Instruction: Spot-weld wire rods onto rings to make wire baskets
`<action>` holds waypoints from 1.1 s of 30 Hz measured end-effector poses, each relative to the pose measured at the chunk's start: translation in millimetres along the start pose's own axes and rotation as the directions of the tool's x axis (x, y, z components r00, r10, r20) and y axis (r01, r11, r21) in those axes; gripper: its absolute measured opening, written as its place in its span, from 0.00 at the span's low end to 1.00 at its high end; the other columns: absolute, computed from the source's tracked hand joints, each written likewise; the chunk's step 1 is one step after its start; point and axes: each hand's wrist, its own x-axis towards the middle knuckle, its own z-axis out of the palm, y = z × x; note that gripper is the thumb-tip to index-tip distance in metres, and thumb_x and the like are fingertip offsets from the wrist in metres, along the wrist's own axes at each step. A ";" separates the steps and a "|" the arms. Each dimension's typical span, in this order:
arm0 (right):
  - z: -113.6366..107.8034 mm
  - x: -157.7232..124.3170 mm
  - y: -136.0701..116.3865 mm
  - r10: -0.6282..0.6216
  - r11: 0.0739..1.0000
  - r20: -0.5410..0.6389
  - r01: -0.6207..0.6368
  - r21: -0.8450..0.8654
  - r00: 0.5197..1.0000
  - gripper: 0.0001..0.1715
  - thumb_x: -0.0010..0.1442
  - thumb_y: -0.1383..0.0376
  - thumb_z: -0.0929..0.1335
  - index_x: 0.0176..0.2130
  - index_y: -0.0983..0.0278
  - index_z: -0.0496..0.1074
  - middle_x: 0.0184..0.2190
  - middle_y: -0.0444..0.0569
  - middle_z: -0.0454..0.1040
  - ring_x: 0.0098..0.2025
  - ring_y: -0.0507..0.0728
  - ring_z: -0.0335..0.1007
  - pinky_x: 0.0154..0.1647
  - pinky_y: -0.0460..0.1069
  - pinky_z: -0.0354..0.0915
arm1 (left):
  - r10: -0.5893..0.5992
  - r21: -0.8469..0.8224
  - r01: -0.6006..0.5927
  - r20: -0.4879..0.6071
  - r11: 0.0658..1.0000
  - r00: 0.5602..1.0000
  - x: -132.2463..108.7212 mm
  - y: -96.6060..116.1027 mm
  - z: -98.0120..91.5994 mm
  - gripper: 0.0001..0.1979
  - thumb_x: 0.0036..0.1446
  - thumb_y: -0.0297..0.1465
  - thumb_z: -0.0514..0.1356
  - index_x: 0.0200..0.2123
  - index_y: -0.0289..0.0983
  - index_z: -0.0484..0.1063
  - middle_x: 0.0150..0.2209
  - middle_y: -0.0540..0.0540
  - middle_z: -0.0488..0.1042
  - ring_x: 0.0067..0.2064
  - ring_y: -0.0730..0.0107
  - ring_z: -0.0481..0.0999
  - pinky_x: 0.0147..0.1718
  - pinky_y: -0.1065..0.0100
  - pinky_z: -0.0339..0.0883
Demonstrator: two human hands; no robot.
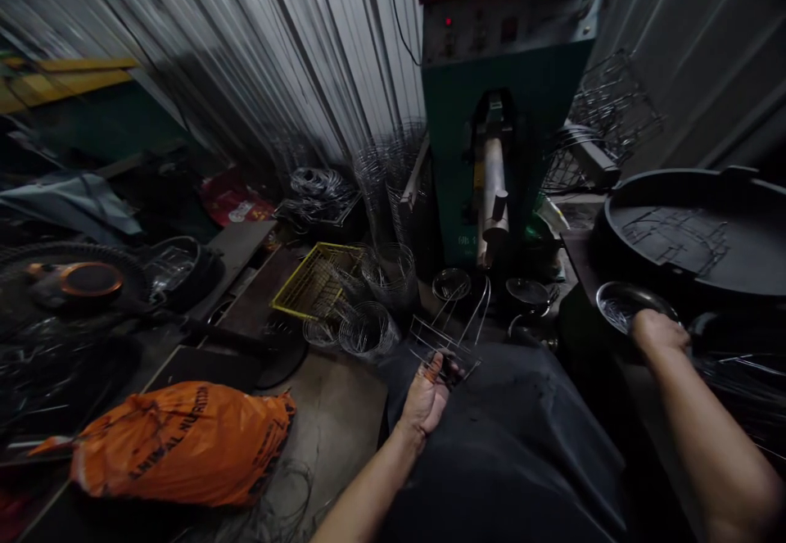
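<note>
My left hand (426,400) is closed around a small frame of bent metal wire (445,338), held above my lap. Two long wire loops stick up from it toward the machine. At the right, my right hand (660,334) is at the edge of a metal bowl (614,307) with thin wire pieces in it. Its fingers are mostly hidden and slightly blurred, so whether they grip the rim or a piece is unclear. Dark cloth (521,436) covers my lap below the wire frame.
Ahead stands a green machine (448,150) with a thick metal arm (493,174). A wide black pan (755,277) holds wire frames at right. Wire baskets (390,277) and a yellow basket (295,281) stand left of centre. An orange sack (184,445) and a fan (92,281) are left.
</note>
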 end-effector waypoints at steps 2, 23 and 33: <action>-1.1 -26.8 -7.5 0.032 0.999 0.042 -0.032 0.004 0.999 0.15 0.49 0.70 0.65 0.34 0.83 0.71 0.31 0.79 0.68 0.38 0.73 0.66 0.30 0.58 0.55 | 0.010 0.013 -0.010 -0.002 1.000 1.000 0.1 -5.4 -9.4 0.09 0.44 0.31 0.63 0.30 0.34 0.70 0.30 0.48 0.71 0.31 0.75 0.70 0.38 0.68 0.64; 11.2 -193.3 -133.4 -0.569 0.383 0.166 0.081 0.920 0.805 0.16 0.53 0.53 0.63 0.25 0.64 0.64 0.20 0.42 0.61 0.24 0.50 0.56 0.25 0.45 0.56 | -0.017 -0.010 0.016 -0.083 1.000 0.996 -9.9 -7.0 -2.6 0.16 0.38 0.32 0.67 0.32 0.36 0.68 0.24 0.52 0.70 0.27 0.76 0.70 0.33 0.70 0.64; 3.8 -173.2 -141.8 -0.597 0.318 0.207 -0.009 0.948 0.775 0.19 0.51 0.51 0.63 0.24 0.63 0.64 0.19 0.42 0.60 0.23 0.50 0.54 0.24 0.45 0.53 | -0.037 -0.023 0.034 -0.137 0.999 0.990 2.3 -2.1 20.6 0.16 0.40 0.31 0.66 0.34 0.36 0.67 0.24 0.52 0.69 0.26 0.75 0.70 0.30 0.68 0.67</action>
